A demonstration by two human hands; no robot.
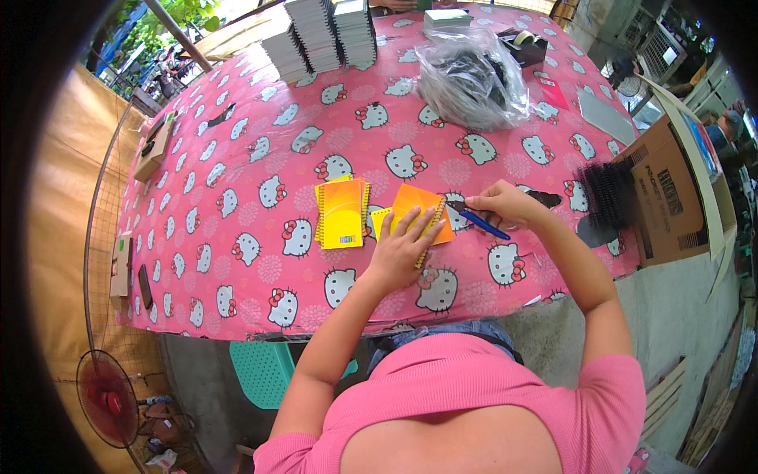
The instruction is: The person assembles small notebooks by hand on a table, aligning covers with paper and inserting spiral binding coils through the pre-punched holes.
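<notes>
My left hand (397,246) lies with fingers spread over a small orange-and-yellow spiral notebook (416,199), pressing it to the table. Another yellow notebook (380,219) peeks out under it on the left. In my right hand (505,205) is a pair of blue-handled pliers (488,226). Its dark jaws are at the upper right edge of the notebook, close to the wire spiral; whether they grip the wire is too small to tell. Left of my left hand, a small stack of similar notebooks (341,217) rests on the table.
A pink patterned cloth (260,205) covers the table. Tall stacks of spiral-bound books (316,39) stand at the back. A clear plastic bag (474,79) with black contents lies beyond my hands. Black spiral coils (606,197) protrude from a cardboard box (671,189) at the right.
</notes>
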